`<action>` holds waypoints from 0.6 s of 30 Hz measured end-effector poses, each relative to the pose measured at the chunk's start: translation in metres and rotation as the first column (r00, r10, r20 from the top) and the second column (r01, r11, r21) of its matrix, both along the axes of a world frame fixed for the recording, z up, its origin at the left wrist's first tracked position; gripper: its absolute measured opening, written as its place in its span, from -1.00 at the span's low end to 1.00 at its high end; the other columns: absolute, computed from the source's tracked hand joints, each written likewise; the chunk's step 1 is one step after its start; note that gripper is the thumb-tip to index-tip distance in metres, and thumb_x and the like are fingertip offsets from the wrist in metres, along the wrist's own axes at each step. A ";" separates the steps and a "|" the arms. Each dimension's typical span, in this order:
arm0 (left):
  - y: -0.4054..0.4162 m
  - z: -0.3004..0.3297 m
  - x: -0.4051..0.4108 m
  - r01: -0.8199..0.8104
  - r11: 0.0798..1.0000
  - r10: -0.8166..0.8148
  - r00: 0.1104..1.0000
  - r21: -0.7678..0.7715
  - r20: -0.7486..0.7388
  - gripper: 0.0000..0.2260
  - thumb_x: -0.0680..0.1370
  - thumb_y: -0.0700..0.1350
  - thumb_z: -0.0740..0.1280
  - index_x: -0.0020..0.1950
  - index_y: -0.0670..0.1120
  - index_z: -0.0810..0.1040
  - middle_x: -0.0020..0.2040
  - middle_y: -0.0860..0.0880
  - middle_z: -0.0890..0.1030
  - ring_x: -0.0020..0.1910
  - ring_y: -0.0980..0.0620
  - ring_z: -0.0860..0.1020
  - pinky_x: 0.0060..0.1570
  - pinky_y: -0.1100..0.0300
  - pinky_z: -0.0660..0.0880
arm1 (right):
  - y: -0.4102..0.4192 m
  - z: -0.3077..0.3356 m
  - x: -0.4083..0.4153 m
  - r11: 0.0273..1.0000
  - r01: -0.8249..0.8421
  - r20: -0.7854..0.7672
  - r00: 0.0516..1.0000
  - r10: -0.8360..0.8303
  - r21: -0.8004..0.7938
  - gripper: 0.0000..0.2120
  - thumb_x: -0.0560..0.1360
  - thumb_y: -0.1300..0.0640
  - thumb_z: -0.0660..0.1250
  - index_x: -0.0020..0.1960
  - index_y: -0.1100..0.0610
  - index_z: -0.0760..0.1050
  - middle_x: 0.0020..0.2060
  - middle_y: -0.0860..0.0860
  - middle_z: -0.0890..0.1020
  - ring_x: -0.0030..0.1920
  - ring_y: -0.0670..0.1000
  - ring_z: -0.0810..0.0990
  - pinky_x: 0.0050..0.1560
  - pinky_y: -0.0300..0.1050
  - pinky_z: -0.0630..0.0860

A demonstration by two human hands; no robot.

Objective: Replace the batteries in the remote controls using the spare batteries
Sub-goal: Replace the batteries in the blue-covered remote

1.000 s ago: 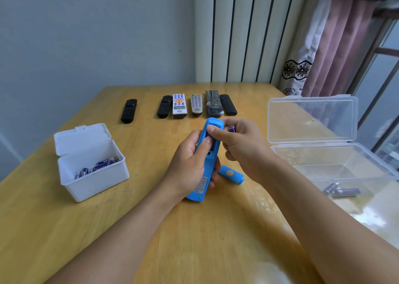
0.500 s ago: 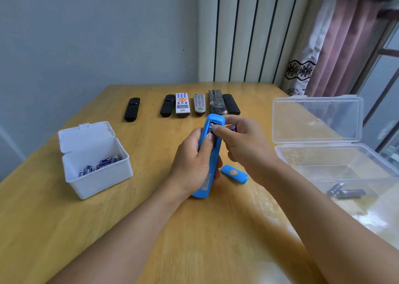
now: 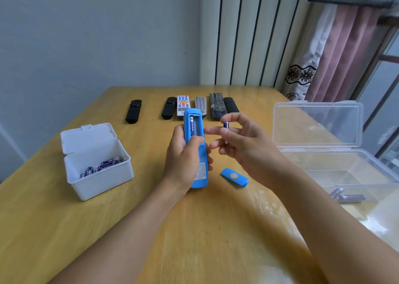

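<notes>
Head view, hands
Left hand (image 3: 183,154): wraps around the blue remote (image 3: 195,145), thumb lying across its back; the remote stands tilted above the table, back side up, compartment open.
Battery compartment: one battery (image 3: 192,128) sits in the left slot; the right slot beside it shows bare metal.
Right hand (image 3: 241,141): pinches a second battery (image 3: 225,124) between thumb and fingers, just right of the remote and apart from it; the index finger points toward the remote's edge.

Head view, table
Battery cover (image 3: 234,177): blue, lies flat on the wooden table (image 3: 194,229), near the remote's lower end, below the right hand.
White box (image 3: 97,169): lid hinged open, at the left; several spare batteries (image 3: 101,166) lie inside.
Clear box (image 3: 336,154): lid raised, at the right; two batteries (image 3: 347,196) lie at its near end, seen through the plastic wall.
Row of remotes (image 3: 200,106): five lie side by side at the far edge, partly hidden behind the blue remote and the right hand.
Lone black remote (image 3: 133,111): lies apart, left of the row.

Head view, background
Curtain (image 3: 345,50): pink, hangs at the far right beside a window.
</notes>
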State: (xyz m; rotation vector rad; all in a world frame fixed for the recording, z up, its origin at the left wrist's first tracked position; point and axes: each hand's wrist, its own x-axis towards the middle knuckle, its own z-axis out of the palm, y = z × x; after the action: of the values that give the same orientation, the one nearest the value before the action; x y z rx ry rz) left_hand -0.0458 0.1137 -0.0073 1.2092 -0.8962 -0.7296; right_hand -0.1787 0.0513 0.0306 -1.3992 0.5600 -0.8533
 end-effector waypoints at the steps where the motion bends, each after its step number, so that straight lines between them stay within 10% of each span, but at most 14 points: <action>1: 0.001 0.000 0.000 0.012 1.000 -0.012 1.000 -0.005 0.008 -0.86 0.60 -0.23 0.24 0.15 -0.13 0.44 -0.21 -0.17 0.56 -0.37 -0.11 0.55 -0.36 0.02 0.55 | 0.001 0.000 0.000 0.999 0.027 -0.008 1.000 -0.027 -0.037 -0.90 0.64 0.31 0.23 0.13 0.18 0.38 0.01 0.21 0.72 -0.24 0.12 0.65 -0.30 -0.15 0.55; 10: 0.002 -0.002 -0.002 0.128 0.992 -0.125 0.974 -0.001 0.190 -0.63 0.39 -0.20 0.40 0.15 -0.09 0.40 -0.15 -0.12 0.58 -0.25 -0.08 0.59 -0.26 0.04 0.63 | -0.002 -0.004 -0.001 0.917 0.269 -0.034 0.956 -0.291 -0.295 -0.95 0.64 0.23 0.29 0.06 0.11 0.45 -0.11 0.04 0.75 -0.22 -0.09 0.65 -0.27 -0.28 0.50; 18: 0.000 -0.006 -0.007 0.162 0.986 -0.153 0.971 -0.035 0.183 -0.58 0.45 -0.25 0.53 0.17 -0.12 0.39 -0.15 -0.16 0.58 -0.27 -0.04 0.59 -0.31 0.10 0.60 | 0.000 0.001 -0.004 0.981 0.172 -0.011 0.985 -0.172 0.094 -0.89 0.61 0.25 0.33 0.08 0.22 0.61 -0.23 0.16 0.67 -0.45 -0.05 0.48 -0.43 -0.26 0.49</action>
State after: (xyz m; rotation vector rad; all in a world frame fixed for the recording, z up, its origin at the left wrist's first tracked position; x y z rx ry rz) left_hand -0.0528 0.1141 -0.0136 1.1826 -1.1643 -0.7280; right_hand -0.1823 0.0515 0.0318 -1.2794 0.7227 -0.9504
